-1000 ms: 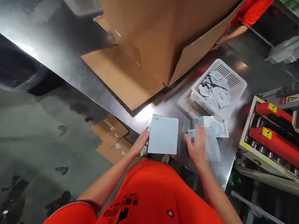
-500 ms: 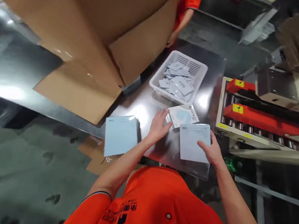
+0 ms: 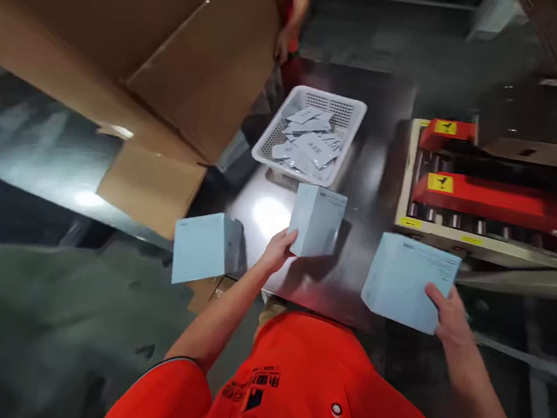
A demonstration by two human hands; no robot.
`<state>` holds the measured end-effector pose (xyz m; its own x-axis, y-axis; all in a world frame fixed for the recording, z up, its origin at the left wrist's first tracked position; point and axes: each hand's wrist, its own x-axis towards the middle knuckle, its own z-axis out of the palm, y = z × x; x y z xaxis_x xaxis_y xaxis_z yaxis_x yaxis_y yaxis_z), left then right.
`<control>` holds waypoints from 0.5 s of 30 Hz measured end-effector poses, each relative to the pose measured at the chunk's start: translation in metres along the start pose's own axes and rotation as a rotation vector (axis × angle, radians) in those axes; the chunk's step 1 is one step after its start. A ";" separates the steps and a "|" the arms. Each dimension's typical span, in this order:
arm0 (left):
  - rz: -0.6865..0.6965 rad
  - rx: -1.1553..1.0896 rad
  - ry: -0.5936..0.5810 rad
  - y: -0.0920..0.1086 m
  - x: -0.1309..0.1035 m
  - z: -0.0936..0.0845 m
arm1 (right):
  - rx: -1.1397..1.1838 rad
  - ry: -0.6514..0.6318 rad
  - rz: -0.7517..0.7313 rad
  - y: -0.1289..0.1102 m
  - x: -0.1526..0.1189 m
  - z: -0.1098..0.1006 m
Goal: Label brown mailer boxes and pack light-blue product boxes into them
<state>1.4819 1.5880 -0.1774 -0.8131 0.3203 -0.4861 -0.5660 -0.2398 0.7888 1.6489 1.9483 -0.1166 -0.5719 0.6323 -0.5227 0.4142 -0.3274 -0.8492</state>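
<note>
My left hand point(image 3: 280, 248) is closed on a light blue box point(image 3: 318, 221), tilted up above the metal table point(image 3: 271, 272). In my right hand point(image 3: 453, 317) is another light blue box point(image 3: 408, 281), with my thumb across its printed face, off the table's right front side. A third light blue box point(image 3: 204, 247) stands at the table's front left edge, apart from both hands. Beyond the box in my left hand sits a white plastic basket point(image 3: 260, 145) holding several flat white packets point(image 3: 310, 147).
A large open cardboard carton point(image 3: 209, 60) fills the upper left, one flap point(image 3: 150, 188) hanging over the table. Another person's hand point(image 3: 285, 42) is beside it. At the right, a roller conveyor point(image 3: 431, 215) carries red bars point(image 3: 505, 201) with yellow labels.
My right hand has moved right with its box. My left hand has gripped the box that lay before the basket and tipped it up. The camera view has shifted.
</note>
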 end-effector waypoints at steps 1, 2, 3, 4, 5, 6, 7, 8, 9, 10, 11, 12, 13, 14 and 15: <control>-0.077 -0.124 0.011 -0.003 -0.012 -0.007 | 0.060 0.015 0.041 0.002 0.008 -0.002; -0.143 -0.242 0.024 -0.007 -0.022 -0.014 | 0.100 0.022 0.071 0.003 0.016 0.000; -0.185 -0.323 0.043 -0.011 -0.030 -0.021 | 0.123 0.017 0.090 0.003 0.023 0.006; -0.203 -0.360 0.069 -0.016 -0.036 -0.028 | 0.138 0.007 0.094 0.003 0.028 0.014; -0.218 -0.408 0.093 -0.021 -0.040 -0.034 | 0.149 -0.004 0.088 0.003 0.032 0.026; -0.226 -0.452 0.115 -0.026 -0.044 -0.041 | 0.158 -0.022 0.081 0.002 0.033 0.039; -0.228 -0.491 0.133 -0.031 -0.047 -0.046 | 0.169 -0.040 0.080 0.002 0.033 0.052; -0.238 -0.531 0.149 -0.035 -0.050 -0.051 | 0.179 -0.063 0.089 0.001 0.032 0.066; -0.255 -0.566 0.170 -0.040 -0.053 -0.055 | 0.184 -0.089 0.111 0.001 0.030 0.078; -0.277 -0.591 0.200 -0.044 -0.056 -0.058 | 0.182 -0.115 0.138 0.001 0.028 0.089; -0.296 -0.591 0.246 -0.047 -0.059 -0.060 | 0.178 -0.144 0.161 0.001 0.027 0.099; -0.310 -0.570 0.305 -0.051 -0.062 -0.061 | 0.170 -0.170 0.174 0.001 0.025 0.108; -0.315 -0.537 0.370 -0.054 -0.064 -0.061 | 0.159 -0.190 0.180 0.001 0.025 0.114; -0.310 -0.495 0.436 -0.057 -0.066 -0.060 | 0.145 -0.215 0.178 0.002 0.025 0.120; -0.294 -0.451 0.496 -0.060 -0.068 -0.060 | 0.130 -0.238 0.169 0.004 0.025 0.125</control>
<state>1.5630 1.5260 -0.2142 -0.5242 0.0027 -0.8516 -0.6847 -0.5960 0.4196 1.5476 1.8751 -0.1421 -0.6589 0.3844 -0.6466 0.4318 -0.5106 -0.7436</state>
